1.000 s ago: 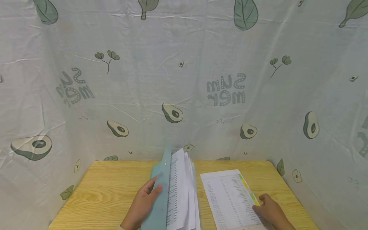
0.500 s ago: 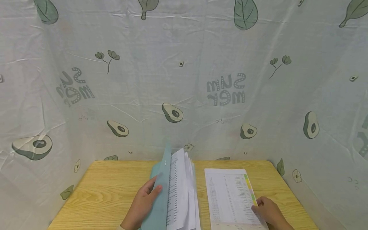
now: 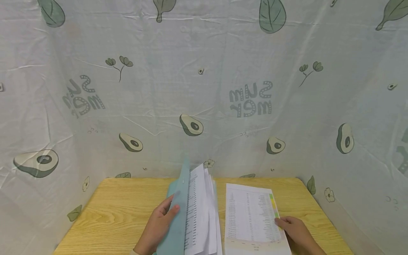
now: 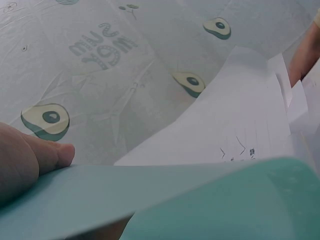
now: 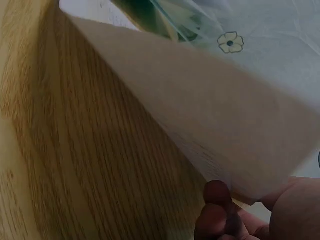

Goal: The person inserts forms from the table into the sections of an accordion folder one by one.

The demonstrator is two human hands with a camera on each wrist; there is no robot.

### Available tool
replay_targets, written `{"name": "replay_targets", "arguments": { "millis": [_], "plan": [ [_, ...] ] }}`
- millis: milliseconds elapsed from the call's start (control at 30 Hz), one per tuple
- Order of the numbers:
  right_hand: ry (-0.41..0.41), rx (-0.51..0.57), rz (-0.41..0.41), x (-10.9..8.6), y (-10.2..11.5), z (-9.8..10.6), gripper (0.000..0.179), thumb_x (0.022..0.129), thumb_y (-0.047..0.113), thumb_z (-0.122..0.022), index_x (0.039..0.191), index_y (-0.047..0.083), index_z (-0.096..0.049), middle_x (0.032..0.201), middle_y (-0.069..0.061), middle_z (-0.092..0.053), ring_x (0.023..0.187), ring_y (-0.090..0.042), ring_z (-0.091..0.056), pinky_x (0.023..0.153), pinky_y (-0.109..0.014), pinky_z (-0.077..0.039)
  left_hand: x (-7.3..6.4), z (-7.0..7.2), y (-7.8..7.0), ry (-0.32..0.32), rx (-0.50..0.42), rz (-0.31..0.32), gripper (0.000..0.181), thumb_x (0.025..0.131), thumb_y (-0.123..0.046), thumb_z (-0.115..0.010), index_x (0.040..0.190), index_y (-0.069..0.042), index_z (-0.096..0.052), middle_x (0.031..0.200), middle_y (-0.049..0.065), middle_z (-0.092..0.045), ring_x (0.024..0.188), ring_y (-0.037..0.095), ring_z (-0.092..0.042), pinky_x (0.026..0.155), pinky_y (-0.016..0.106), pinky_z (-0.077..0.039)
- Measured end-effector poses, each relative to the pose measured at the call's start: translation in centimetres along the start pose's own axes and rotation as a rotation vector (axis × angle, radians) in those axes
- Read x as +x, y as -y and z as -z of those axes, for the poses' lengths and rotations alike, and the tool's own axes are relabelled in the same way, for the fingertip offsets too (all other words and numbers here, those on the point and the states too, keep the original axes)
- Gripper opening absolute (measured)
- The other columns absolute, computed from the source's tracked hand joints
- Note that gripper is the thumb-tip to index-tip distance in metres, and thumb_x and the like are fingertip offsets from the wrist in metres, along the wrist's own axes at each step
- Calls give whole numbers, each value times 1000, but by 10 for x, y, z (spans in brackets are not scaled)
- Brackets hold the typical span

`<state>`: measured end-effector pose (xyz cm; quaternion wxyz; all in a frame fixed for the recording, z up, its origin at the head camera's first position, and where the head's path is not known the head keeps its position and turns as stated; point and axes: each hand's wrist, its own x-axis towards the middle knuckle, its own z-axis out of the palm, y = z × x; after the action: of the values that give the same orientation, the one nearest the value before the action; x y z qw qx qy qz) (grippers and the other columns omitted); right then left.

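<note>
My left hand (image 3: pixel 159 223) grips the teal folder's cover (image 3: pixel 174 226), thumb on the near face and fingers behind it. The folder stands partly open, with a stack of printed sheets (image 3: pixel 199 212) fanned inside it. In the left wrist view the folder's cover (image 4: pixel 210 200) crosses the bottom, with white sheets (image 4: pixel 220 110) beyond. To the right, my right hand (image 3: pixel 296 230) pinches the right edge of a printed sheet (image 3: pixel 250 212) with colored marks along that side. The right wrist view shows the sheet (image 5: pixel 200 105) tilted up from the wood, thumb and fingers at its edge.
The wooden table (image 3: pixel 121 209) lies beneath both hands. A white curtain (image 3: pixel 204 88) printed with avocados and leaves hangs behind the table's back edge and along both sides.
The printed sheet has turned upright and shifted slightly left and away from me, with my right hand pinching its edge. The left hand and the folder stay in place.
</note>
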<state>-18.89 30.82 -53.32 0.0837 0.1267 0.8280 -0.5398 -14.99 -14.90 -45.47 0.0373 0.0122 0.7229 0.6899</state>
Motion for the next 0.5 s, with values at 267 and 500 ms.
{"name": "replay_targets", "arguments": {
  "millis": [267,500],
  "plan": [
    [-24,38,-22,-2,6,-8,33,107,21,-56,112,-9,-67,89,-9,-74,76,-24,-71,66,-38,-57,0,0,-2,7,-8,-5,61,105,-35,-61,157,-10,-43,159,18,-44,120,25,-58,83,31,-58],
    [-103,-162,76,3,1,-4,36,105,16,-54,117,-16,-65,87,-7,-74,71,-19,-68,61,-34,-54,-1,-1,0,-3,-2,-1,60,105,-34,-61,157,-11,-44,160,18,-42,121,25,-58,84,35,-59]
  ]
}}
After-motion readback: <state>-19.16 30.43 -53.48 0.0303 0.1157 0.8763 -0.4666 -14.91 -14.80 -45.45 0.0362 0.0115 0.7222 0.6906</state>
